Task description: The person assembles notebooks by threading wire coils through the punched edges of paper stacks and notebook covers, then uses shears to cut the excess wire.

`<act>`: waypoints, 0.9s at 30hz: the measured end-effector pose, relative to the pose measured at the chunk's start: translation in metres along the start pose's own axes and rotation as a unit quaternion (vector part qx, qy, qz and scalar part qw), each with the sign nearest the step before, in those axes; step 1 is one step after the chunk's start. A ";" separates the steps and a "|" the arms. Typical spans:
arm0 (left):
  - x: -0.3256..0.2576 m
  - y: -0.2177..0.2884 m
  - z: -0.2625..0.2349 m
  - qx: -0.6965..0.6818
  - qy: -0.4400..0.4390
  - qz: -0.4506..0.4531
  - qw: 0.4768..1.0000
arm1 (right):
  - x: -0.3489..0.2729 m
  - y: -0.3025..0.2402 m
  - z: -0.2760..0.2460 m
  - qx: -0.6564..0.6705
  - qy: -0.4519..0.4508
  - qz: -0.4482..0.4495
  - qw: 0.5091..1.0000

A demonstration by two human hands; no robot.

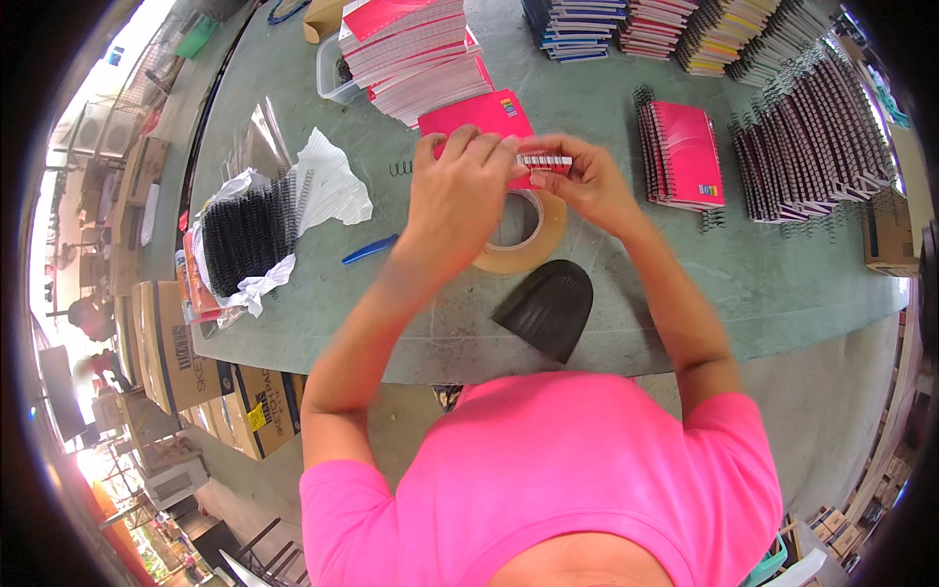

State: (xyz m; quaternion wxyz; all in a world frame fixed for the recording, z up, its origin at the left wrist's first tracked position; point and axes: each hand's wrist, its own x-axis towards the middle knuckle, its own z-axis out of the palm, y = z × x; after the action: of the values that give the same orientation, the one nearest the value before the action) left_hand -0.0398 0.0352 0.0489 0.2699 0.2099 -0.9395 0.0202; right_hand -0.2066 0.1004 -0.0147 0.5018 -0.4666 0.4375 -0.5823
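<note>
A pink notebook point(481, 113) lies between my hands, its hole-punched edge point(544, 162) turned toward me. My left hand point(458, 186) is closed over the left part of that edge. Out past its fingers, on the left, sticks the end of a black spiral coil point(401, 168); the rest is hidden. My right hand point(594, 184) pinches the notebook's edge near its right end, thumb below and fingers above. Just under the hands is a roll of clear-brown tape point(504, 258). Closer to me sits a dark, ridged, wedge-shaped block point(550, 309).
Black coils point(249, 240) lie bunched on white paper at left, near a blue pen point(370, 249). Stacked pink-covered pads point(416, 59) stand behind the hands. To the right are coil-bound pink notebooks point(685, 152) and a long row of bound ones point(812, 147). Cartons point(176, 342) stand left below the table.
</note>
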 end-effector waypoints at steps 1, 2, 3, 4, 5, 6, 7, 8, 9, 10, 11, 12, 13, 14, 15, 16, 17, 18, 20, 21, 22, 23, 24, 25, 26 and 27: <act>0.003 -0.005 0.001 -0.036 -0.037 -0.020 0.998 | -0.001 0.005 -0.004 -0.031 -0.003 0.027 0.999; 0.005 -0.008 0.001 -0.072 -0.075 -0.040 0.994 | -0.002 0.008 -0.006 -0.042 -0.005 0.017 0.999; 0.008 -0.006 0.001 -0.097 -0.072 -0.049 0.992 | -0.004 0.010 -0.007 -0.053 -0.006 0.010 0.999; 0.012 -0.002 0.001 -0.122 -0.069 -0.058 0.989 | -0.005 0.011 -0.008 -0.063 -0.007 0.003 0.998; 0.014 0.000 0.001 -0.146 -0.066 -0.067 0.985 | -0.005 0.010 -0.009 -0.059 -0.019 0.011 0.998; 0.014 -0.001 0.004 -0.155 -0.077 -0.059 0.983 | -0.006 0.008 -0.009 -0.056 -0.032 0.018 0.998; 0.013 -0.003 0.010 -0.164 -0.088 -0.051 0.981 | -0.006 0.006 -0.009 -0.053 -0.044 0.025 0.997; 0.013 -0.005 0.013 -0.172 -0.099 -0.043 0.979 | -0.006 0.006 -0.009 -0.064 -0.041 0.025 0.997; 0.014 -0.005 0.016 -0.190 -0.087 -0.041 0.977 | -0.006 0.008 -0.010 -0.074 -0.035 0.025 0.996; 0.015 -0.004 0.018 -0.208 -0.075 -0.039 0.975 | -0.007 0.010 -0.011 -0.085 -0.030 0.025 0.996; 0.017 -0.003 0.020 -0.226 -0.062 -0.038 0.972 | -0.006 0.011 -0.013 -0.088 -0.025 0.021 0.996; 0.018 0.000 0.020 -0.224 -0.054 -0.024 0.973 | -0.007 0.013 -0.013 -0.089 -0.021 0.018 0.996; 0.019 0.004 0.021 -0.222 -0.045 -0.011 0.974 | -0.007 0.015 -0.014 -0.090 -0.017 0.015 0.996; 0.020 0.008 0.021 -0.221 -0.036 0.002 0.975 | -0.007 0.014 -0.013 -0.085 -0.015 0.006 0.996; 0.020 0.009 0.023 -0.227 -0.036 0.005 0.973 | -0.007 0.013 -0.011 -0.080 -0.015 -0.004 0.997; 0.019 0.010 0.026 -0.234 -0.036 0.007 0.971 | -0.006 0.012 -0.010 -0.075 -0.014 -0.014 0.997; 0.019 0.010 0.027 -0.241 -0.036 0.010 0.970 | -0.007 0.012 -0.010 -0.081 -0.016 -0.009 0.997; 0.019 0.010 0.028 -0.238 -0.036 0.015 0.970 | -0.008 0.013 -0.012 -0.086 -0.017 -0.005 0.996; 0.018 0.008 0.028 -0.232 -0.034 0.025 0.972 | -0.009 0.016 -0.012 -0.096 -0.010 -0.002 0.995; 0.019 0.008 0.027 -0.235 -0.051 0.006 0.971 | -0.008 0.018 -0.010 -0.100 0.000 -0.005 0.995; 0.021 0.008 0.025 -0.238 -0.069 -0.013 0.969 | -0.009 0.019 -0.009 -0.103 0.009 -0.008 0.995; 0.022 0.008 0.023 -0.240 -0.087 -0.032 0.966 | -0.010 0.018 -0.008 -0.131 0.017 -0.005 0.991; 0.021 0.009 0.024 -0.233 -0.074 -0.028 0.969 | -0.013 0.015 -0.006 -0.159 0.022 -0.001 0.987; 0.020 0.012 0.025 -0.225 -0.062 -0.025 0.972 | -0.014 0.013 -0.004 -0.187 0.027 0.002 0.982; 0.019 0.013 0.026 -0.218 -0.050 -0.021 0.974 | -0.014 0.015 -0.003 -0.174 0.024 -0.007 0.984; 0.021 0.014 0.021 -0.193 -0.041 -0.008 0.980 | -0.015 0.016 -0.004 -0.163 0.024 -0.017 0.986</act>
State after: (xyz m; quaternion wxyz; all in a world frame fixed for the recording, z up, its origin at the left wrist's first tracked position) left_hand -0.0721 0.0372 0.0432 0.2671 0.1624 -0.9341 -0.1727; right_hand -0.2067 0.1140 -0.0327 0.3986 -0.5354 0.5304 -0.5226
